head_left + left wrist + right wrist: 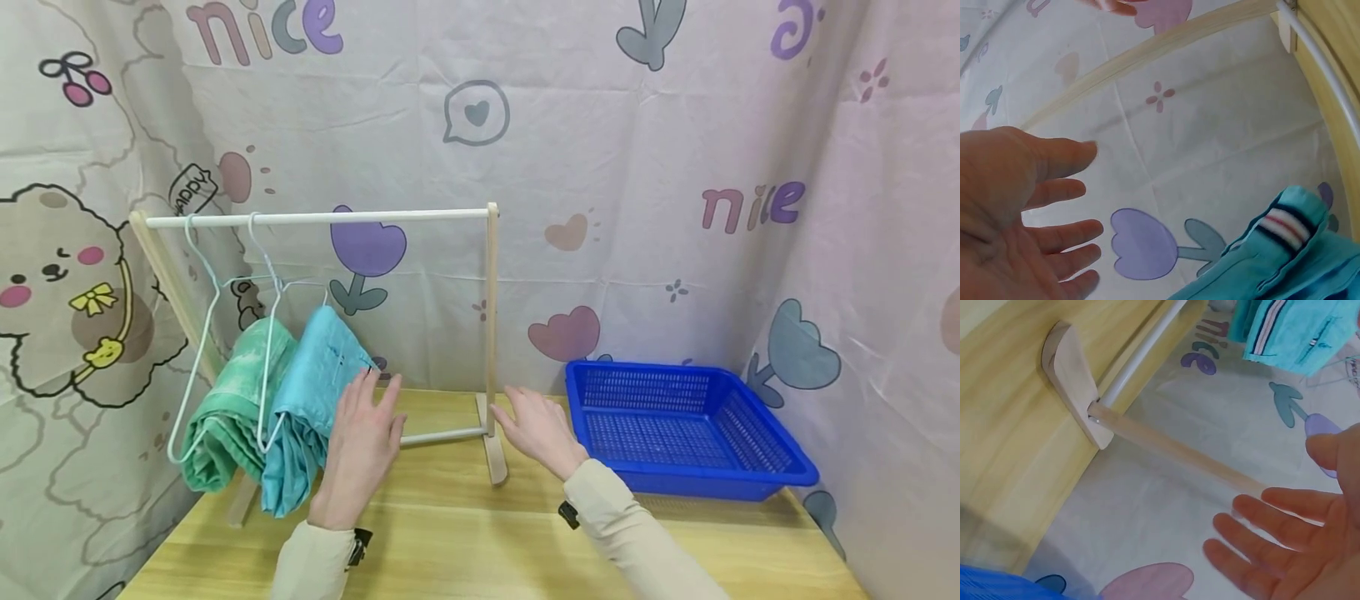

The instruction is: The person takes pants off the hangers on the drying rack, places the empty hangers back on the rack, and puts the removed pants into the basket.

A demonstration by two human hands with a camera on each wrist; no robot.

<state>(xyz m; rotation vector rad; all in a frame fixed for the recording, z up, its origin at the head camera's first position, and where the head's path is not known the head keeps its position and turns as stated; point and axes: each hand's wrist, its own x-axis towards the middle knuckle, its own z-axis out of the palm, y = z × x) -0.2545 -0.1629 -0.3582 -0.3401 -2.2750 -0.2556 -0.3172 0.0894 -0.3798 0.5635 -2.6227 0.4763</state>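
Two light-coloured hangers hang on the white rail [322, 218] of a small wooden rack. Over the left hanger [201, 350] is draped a green garment [236, 396]; a turquoise garment [311, 375] with a striped band hangs on the other hanger [268, 367]. My left hand [363, 446] is just right of the turquoise garment, overlapping its edge in the head view, fingers extended and holding nothing. Near the rack's right post [492, 325] is my right hand [542, 429], its fingers spread and likewise without anything in them.
On the right of the wooden table [450, 550] stands a blue plastic basket [690, 483] with nothing visible in it. The rack's lower bar [442, 436] and right foot [495, 462] lie between the hands. A printed curtain [420, 150] encloses the back and sides.
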